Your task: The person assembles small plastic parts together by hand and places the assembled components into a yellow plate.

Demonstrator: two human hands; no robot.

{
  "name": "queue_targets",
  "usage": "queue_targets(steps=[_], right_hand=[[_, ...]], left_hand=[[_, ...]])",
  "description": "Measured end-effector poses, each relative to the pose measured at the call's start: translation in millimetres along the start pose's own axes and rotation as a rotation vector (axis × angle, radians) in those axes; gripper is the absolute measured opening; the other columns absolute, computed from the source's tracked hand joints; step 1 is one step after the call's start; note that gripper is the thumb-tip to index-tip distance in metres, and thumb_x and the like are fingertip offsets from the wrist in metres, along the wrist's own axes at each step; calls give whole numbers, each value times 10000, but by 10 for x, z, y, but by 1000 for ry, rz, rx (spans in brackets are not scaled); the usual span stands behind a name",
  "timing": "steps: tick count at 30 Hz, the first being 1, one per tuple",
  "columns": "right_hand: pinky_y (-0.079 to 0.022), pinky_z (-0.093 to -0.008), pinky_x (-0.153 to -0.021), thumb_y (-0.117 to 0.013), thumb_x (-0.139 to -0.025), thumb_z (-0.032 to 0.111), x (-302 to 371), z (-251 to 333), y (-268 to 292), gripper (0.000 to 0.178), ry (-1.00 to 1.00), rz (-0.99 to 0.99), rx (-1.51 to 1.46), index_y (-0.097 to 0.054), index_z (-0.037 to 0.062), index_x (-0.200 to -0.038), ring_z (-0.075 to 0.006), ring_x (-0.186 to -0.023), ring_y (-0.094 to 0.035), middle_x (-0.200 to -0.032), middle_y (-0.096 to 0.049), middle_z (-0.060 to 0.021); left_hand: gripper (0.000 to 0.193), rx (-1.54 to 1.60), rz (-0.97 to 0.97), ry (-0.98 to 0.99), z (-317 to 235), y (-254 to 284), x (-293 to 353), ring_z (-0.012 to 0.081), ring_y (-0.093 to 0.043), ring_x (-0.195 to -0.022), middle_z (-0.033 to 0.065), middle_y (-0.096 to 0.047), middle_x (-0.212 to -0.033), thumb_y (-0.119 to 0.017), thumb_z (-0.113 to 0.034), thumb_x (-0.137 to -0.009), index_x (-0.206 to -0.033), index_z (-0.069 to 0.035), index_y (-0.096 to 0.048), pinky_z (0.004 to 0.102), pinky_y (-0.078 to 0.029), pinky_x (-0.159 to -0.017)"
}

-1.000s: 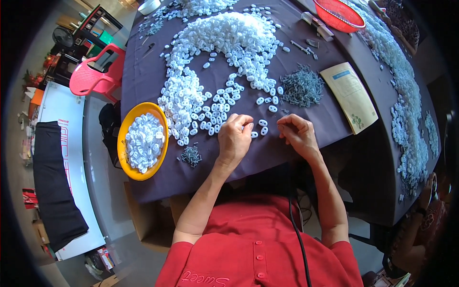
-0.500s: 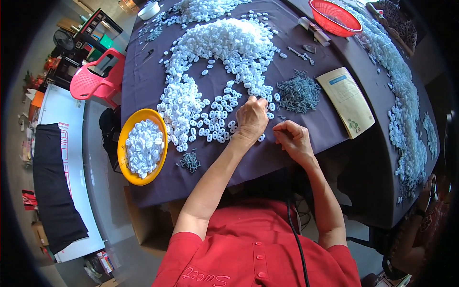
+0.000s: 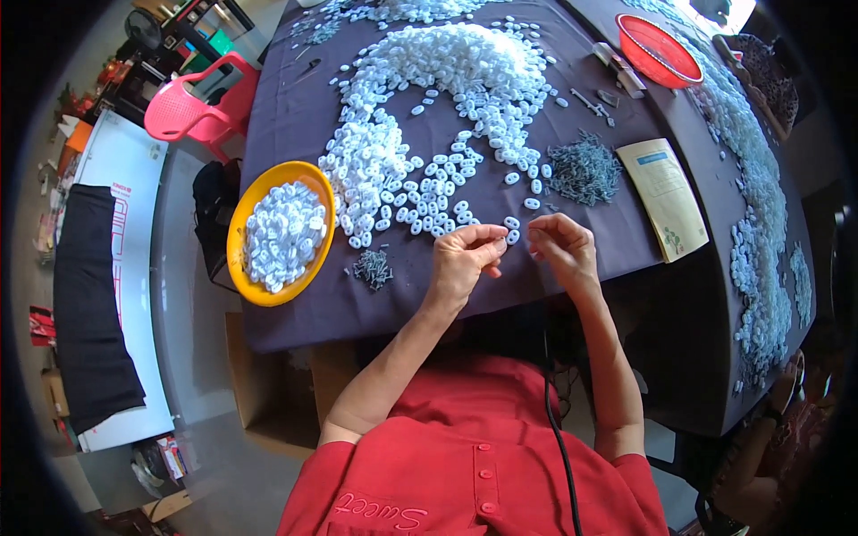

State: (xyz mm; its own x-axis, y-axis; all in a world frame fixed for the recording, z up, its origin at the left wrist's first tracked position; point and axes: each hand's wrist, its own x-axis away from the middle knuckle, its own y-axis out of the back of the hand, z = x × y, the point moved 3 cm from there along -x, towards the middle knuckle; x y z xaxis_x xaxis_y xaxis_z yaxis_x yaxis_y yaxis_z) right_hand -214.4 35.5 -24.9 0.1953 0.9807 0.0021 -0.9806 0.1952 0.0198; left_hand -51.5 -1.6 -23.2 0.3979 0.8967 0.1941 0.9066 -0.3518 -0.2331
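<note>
My left hand (image 3: 465, 261) is closed in a pinch above the near part of the table; what sits between its fingertips is too small to make out. Two white oval pieces with paired holes (image 3: 513, 237) show right beside those fingertips. Just to the right, my right hand (image 3: 567, 252) also has thumb and fingers pressed together, its contents hidden. Beyond the hands spreads a large heap of the same white oval pieces (image 3: 456, 62), with looser ones trailing toward me. A pile of small grey screw-like pins (image 3: 585, 168) lies past my right hand.
An orange-yellow bowl (image 3: 239, 259) full of white pieces stands at the table's left edge, near a smaller pin pile (image 3: 373, 270). On the right are a beige paper packet (image 3: 663, 198) and a red basket (image 3: 660, 54). A pink chair (image 3: 201, 107) stands at left.
My left hand has drawn back from the loose white pieces toward me, and its fingertips now face my right hand. The whole view has shifted slightly.
</note>
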Motion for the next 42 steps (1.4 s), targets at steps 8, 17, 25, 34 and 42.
queue_targets(steps=[8,17,25,34,42], right_hand=[[-518,-239,-617,-579,-837,11,197,85,-323,83,-13,34,-259,-607,-10,-912,-100,-707,-599,-792,-627,-39],[-516,-243,-649,-550,-845,-21,230,152,-310,69,47,90,-260,-601,-18,-892,-98,-715,-595,-787,-612,-33],[-522,-243,-624,-541,-839,-36,234,194,-331,39,100,94,-168,-577,-26,-836,-95,-682,-600,-731,-617,-42],[-520,-238,-632,-542,-841,-26,223,154,-321,34,92,99,-191,-575,-22,-835,-91,-693,-600,-739,-622,-39],[-516,-236,-633,-533,-839,-41,220,143,-318,39,84,113,-224,-567,-22,-833,-95,-693,-597,-741,-614,-36]], left_hand=[[137,245,-100,17,-69,-21,244,147,-625,-638,84,-644,-791,-616,-11,-802,-935,11,-635,274,-551,-590],[126,122,-123,-58,-131,-84,298,143,-623,-632,97,-640,-786,-602,-8,-812,-930,33,-620,268,-548,-587],[117,72,-119,-89,-119,-75,287,128,-615,-618,85,-638,-763,-600,-21,-819,-920,32,-623,250,-534,-551],[117,32,-136,-104,-154,-70,288,108,-602,-600,67,-633,-745,-607,-39,-821,-917,25,-628,236,-523,-533],[117,18,-135,-100,-159,-83,284,112,-606,-599,74,-636,-746,-609,-44,-821,-912,28,-626,237,-526,-540]])
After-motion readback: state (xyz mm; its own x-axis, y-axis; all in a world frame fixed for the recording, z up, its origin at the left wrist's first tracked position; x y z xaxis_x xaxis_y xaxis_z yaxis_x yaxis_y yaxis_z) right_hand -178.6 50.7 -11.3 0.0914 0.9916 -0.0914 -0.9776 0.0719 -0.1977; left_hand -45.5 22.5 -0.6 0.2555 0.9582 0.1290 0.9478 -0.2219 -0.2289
